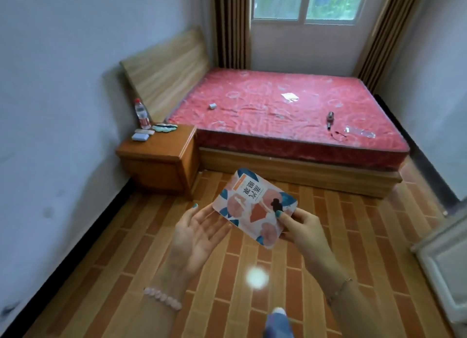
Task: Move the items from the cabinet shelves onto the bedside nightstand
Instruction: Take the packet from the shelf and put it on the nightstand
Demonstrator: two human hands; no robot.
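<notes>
A flat white packet (252, 207) with pink, orange and blue print is held in front of me above the floor. My right hand (302, 230) pinches its right edge between thumb and fingers. Palm up, my left hand (198, 230) lies under the packet's left corner with its fingers straight. The wooden nightstand (161, 148) stands to the left, beside the bed. On its top are a water bottle (142, 114), two small pale blue-grey packs (141, 135) and a green and dark flat item (164, 127).
A bed with a red mattress (290, 110) fills the far side, with several small items lying on it. A white cabinet door (444, 256) is at the right edge. Brick-pattern floor (126, 262) lies between me and the nightstand. My foot (278, 322) shows below.
</notes>
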